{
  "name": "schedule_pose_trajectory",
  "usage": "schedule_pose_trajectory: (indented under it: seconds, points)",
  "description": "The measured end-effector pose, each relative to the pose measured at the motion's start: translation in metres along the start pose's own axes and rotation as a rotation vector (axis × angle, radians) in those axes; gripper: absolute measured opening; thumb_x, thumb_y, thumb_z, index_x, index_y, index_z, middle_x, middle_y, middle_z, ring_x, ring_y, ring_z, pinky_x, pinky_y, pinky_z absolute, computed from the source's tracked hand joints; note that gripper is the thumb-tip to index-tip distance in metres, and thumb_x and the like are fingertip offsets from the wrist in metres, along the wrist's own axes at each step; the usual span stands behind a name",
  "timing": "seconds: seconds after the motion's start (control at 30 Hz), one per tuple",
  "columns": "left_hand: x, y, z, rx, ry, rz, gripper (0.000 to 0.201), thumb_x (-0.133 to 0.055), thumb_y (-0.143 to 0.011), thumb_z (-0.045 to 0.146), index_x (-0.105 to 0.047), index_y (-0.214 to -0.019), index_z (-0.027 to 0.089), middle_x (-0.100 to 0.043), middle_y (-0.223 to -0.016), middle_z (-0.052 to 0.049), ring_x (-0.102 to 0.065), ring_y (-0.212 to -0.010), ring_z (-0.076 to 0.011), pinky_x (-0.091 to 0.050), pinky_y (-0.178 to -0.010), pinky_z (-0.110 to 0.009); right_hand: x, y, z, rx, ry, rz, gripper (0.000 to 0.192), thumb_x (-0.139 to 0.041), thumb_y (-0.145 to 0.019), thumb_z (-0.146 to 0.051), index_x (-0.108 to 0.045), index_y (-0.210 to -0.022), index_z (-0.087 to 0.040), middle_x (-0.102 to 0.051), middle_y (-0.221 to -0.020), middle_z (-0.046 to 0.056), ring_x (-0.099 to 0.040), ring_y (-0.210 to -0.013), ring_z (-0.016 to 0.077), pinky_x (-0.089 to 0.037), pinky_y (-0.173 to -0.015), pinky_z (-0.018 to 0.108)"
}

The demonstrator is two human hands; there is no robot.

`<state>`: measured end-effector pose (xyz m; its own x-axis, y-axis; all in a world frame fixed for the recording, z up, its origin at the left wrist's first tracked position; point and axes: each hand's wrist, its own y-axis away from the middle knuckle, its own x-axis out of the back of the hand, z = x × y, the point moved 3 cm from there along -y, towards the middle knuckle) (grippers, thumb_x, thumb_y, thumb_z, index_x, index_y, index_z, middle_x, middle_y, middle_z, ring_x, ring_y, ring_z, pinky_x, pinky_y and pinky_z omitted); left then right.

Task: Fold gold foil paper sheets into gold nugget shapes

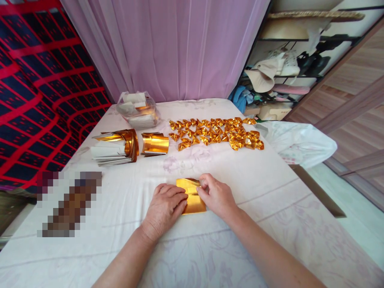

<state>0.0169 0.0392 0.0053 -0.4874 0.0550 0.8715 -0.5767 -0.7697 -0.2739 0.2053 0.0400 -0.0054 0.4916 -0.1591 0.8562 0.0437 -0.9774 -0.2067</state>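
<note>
A gold foil paper sheet (193, 199) lies on the white cloth-covered table (240, 224) in front of me, partly folded at its top. My left hand (166, 208) presses on its left edge with the fingers flat. My right hand (215, 196) pinches the sheet's upper right corner. Farther back lie several small folded gold pieces (216, 133) spread in rows.
Two curled stacks of gold sheets (118, 147) (155, 143) sit at the left. A clear plastic bag of papers (138, 110) stands behind them. A white plastic bag (297, 143) lies at the table's right edge. Purple curtain behind, cluttered shelves at right.
</note>
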Motion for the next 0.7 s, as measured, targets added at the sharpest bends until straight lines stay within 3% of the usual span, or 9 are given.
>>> schedule_pose_trajectory:
  seconds: [0.17,0.3,0.47,0.7]
  points:
    - [-0.002,0.001,0.000,0.021,-0.039,-0.061,0.018,-0.058,-0.089,0.022,-0.071,-0.101,0.027,-0.067,-0.126,-0.004,-0.053,-0.125,-0.0278,-0.030,-0.108,-0.053,0.000,0.002,0.002,0.109,0.069,0.035,0.006,-0.057,-0.083,-0.018,-0.056,-0.087,-0.022,-0.065,-0.081,0.000,-0.063,-0.072,0.0160,-0.040,-0.062,0.025]
    - [-0.004,0.003,-0.001,0.043,-0.047,-0.097,0.021,-0.057,-0.090,0.022,-0.069,-0.106,0.028,-0.068,-0.125,-0.002,-0.050,-0.129,-0.0288,-0.023,-0.112,-0.056,0.000,0.002,0.000,0.207,0.119,0.018,0.010,-0.056,-0.088,-0.018,-0.057,-0.079,-0.022,-0.063,-0.077,0.000,-0.061,-0.071,0.0150,-0.038,-0.063,0.025]
    - [-0.004,0.009,-0.003,0.096,-0.045,-0.081,0.019,-0.060,-0.089,0.023,-0.068,-0.106,0.027,-0.067,-0.127,-0.001,-0.047,-0.132,-0.0303,-0.023,-0.112,-0.058,0.001,0.003,-0.004,0.299,0.155,0.016,0.011,-0.056,-0.091,-0.016,-0.063,-0.084,-0.021,-0.066,-0.082,0.002,-0.061,-0.079,0.0168,-0.041,-0.071,0.027]
    - [-0.003,0.019,0.000,0.067,-0.086,-0.072,0.027,-0.058,-0.089,0.024,-0.065,-0.115,0.027,-0.063,-0.132,-0.003,-0.044,-0.133,-0.0311,-0.027,-0.110,-0.058,0.001,0.003,-0.004,0.396,0.077,0.017,0.016,-0.055,-0.090,-0.012,-0.067,-0.088,-0.022,-0.071,-0.089,0.003,-0.060,-0.083,0.0185,-0.046,-0.076,0.030]
